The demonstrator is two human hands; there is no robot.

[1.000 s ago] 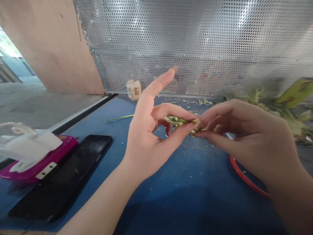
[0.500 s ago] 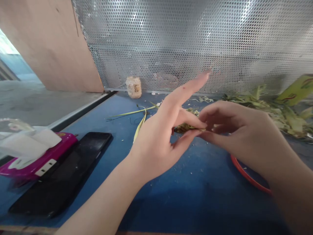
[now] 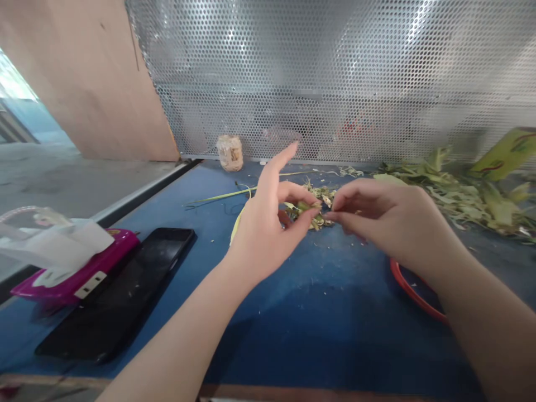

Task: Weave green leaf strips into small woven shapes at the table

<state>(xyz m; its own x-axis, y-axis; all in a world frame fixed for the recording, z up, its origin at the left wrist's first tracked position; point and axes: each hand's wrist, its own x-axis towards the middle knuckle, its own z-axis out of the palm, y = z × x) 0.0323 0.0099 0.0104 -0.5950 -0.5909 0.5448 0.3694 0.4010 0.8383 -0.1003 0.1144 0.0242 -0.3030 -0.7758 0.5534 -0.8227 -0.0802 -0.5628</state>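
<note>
Over the middle of the blue table [image 3: 301, 329], my left hand [image 3: 262, 237] pinches a small green plant piece [image 3: 313, 206] between thumb and fingers, its index finger stretched up and away. My right hand [image 3: 389, 218] is closed in a pinch just to the right of that piece. What its fingertips hold, if anything, is too small to make out. Behind and below the fingertips lies a small heap of green and pale plant scraps [image 3: 320, 192]. A long thin green leaf strip [image 3: 221, 195] lies left of my left hand.
A red-rimmed round item [image 3: 412, 293] is partly under my right forearm. Leafy trimmings [image 3: 473, 195] and a yellow-green package [image 3: 505, 153] lie at right. A pale jar-like container [image 3: 230, 152] stands by the perforated metal panel [image 3: 259, 72]. A black phone [image 3: 138, 290] and magenta box [image 3: 125, 243] sit left.
My hands have moved left and slightly apart at the fingertips, having met before. More of the scrap heap shows behind them. The view has shifted slightly.
</note>
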